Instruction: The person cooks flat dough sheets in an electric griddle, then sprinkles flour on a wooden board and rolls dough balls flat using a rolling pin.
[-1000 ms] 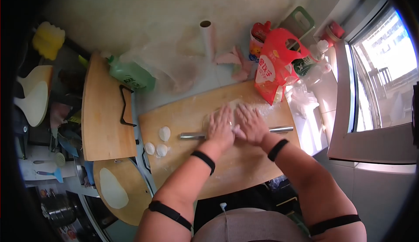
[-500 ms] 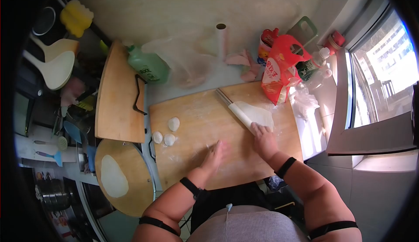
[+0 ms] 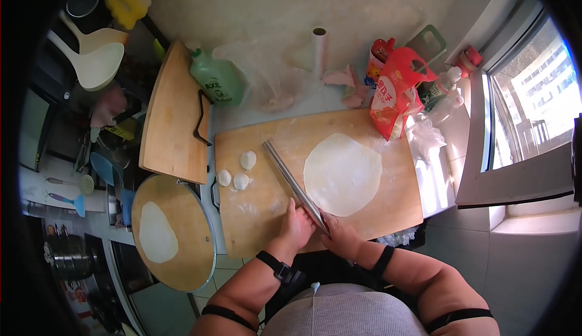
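Note:
A metal rolling pin [image 3: 290, 175] lies slantwise over the wooden board [image 3: 388, 212], its near end at my hands. My right hand [image 3: 341, 236] is wrapped round that near end. Beside it on the left, my left hand [image 3: 297, 226] is next to the pin with its fingers apart, palm turned inward. To the right of the pin a broad, thin round of dough [image 3: 343, 175] lies flat on the board. Three small dough balls [image 3: 241, 181] sit at the board's left side, with flour marks around them.
A round board [image 3: 194, 245] with a flat dough piece [image 3: 157, 233] is at the left, below an upright wooden board [image 3: 176, 118]. Behind the work board stand a green bottle [image 3: 215, 80], a film roll [image 3: 318, 54] and a red bag [image 3: 394, 96]. A window frame [image 3: 515, 181] juts in at right.
The dough has come off the rolling pin and lies spread flat. The pin has moved left and nearer to me. My right hand has drawn back towards my left hand. The view has shifted.

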`<state>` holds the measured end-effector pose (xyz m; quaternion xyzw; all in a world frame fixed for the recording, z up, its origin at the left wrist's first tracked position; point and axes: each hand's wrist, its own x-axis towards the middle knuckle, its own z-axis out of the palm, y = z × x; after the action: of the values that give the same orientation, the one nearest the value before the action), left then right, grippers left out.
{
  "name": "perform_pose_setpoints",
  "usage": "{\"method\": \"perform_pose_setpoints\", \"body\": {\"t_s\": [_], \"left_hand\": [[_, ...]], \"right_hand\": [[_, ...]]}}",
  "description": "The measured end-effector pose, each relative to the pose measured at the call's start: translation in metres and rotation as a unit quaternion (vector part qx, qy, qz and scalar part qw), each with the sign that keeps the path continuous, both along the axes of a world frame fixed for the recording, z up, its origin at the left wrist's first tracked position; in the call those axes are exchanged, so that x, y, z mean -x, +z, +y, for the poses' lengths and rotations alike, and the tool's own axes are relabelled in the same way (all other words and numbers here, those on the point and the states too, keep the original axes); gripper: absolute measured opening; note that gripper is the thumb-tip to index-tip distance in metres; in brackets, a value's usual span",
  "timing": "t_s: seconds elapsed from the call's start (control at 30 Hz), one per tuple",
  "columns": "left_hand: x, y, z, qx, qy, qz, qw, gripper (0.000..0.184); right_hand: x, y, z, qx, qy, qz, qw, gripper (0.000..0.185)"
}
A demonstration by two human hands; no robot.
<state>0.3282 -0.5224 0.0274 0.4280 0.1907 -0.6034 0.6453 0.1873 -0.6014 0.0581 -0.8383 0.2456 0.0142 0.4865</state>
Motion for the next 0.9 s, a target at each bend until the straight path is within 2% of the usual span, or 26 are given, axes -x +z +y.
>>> {"method": "perform_pose_setpoints", "body": {"t_s": [0.1, 0.17, 0.23, 0.27, 0.3, 0.33, 0.53, 0.6, 0.67, 0.7, 0.73, 0.8, 0.83, 0.87, 0.9], "left_hand": [[0.002, 0.002, -0.004, -0.019, 0.013, 0.001, 1.0, 0.072], [0.005, 0.009, -0.009, -0.036, 0.022, 0.0, 0.999, 0.069], [0.008, 0.013, -0.013, -0.059, -0.032, -0.087, 0.994, 0.055], [0.01, 0.01, -0.015, -0.059, -0.032, -0.087, 0.994, 0.055], [0.012, 0.005, -0.017, -0.082, -0.063, -0.109, 0.989, 0.05], [0.014, 0.004, -0.019, -0.104, -0.093, -0.132, 0.981, 0.048], [0.027, 0.007, -0.049, -0.1, -0.198, -0.096, 0.97, 0.035], [0.023, 0.004, -0.059, -0.105, -0.222, -0.077, 0.966, 0.033], [0.005, -0.005, -0.07, -0.005, -0.219, -0.015, 0.976, 0.03], [-0.01, 0.003, -0.081, 0.048, -0.191, -0.004, 0.98, 0.028], [-0.023, 0.018, -0.091, 0.112, -0.118, -0.002, 0.987, 0.028], [-0.037, 0.053, -0.114, 0.104, -0.072, -0.138, 0.982, 0.033], [-0.039, 0.046, -0.122, 0.105, -0.076, -0.137, 0.982, 0.033], [-0.041, 0.035, -0.131, 0.08, -0.206, -0.438, 0.872, 0.036], [-0.042, 0.024, -0.137, 0.047, -0.31, -0.687, 0.656, 0.04]], "right_hand": [[0.008, -0.009, -0.008, 0.051, -0.029, -0.019, 0.998, 0.061], [0.019, -0.008, -0.036, 0.141, 0.005, -0.07, 0.987, 0.059], [0.028, -0.004, -0.072, 0.21, 0.014, -0.02, 0.977, 0.055], [0.033, -0.015, -0.095, 0.262, 0.023, -0.082, 0.961, 0.051], [0.036, -0.012, -0.115, 0.306, 0.04, -0.045, 0.95, 0.049], [0.039, -0.012, -0.131, 0.333, 0.046, -0.07, 0.939, 0.047], [0.038, -0.013, -0.18, 0.364, 0.057, -0.042, 0.929, 0.045], [0.037, -0.01, -0.182, 0.361, 0.053, -0.073, 0.928, 0.046], [0.036, 0.004, -0.181, 0.344, 0.018, -0.099, 0.933, 0.044], [0.034, 0.01, -0.179, 0.326, -0.012, -0.126, 0.937, 0.043], [0.031, 0.012, -0.177, 0.326, -0.016, -0.123, 0.937, 0.043], [0.023, 0.014, -0.169, 0.224, -0.112, -0.185, 0.95, 0.039], [0.016, 0.02, -0.163, 0.204, -0.111, -0.157, 0.96, 0.041], [0.005, 0.017, -0.161, 0.205, -0.114, -0.156, 0.96, 0.041], [-0.007, 0.01, -0.16, 0.226, -0.092, -0.171, 0.955, 0.042]]}}
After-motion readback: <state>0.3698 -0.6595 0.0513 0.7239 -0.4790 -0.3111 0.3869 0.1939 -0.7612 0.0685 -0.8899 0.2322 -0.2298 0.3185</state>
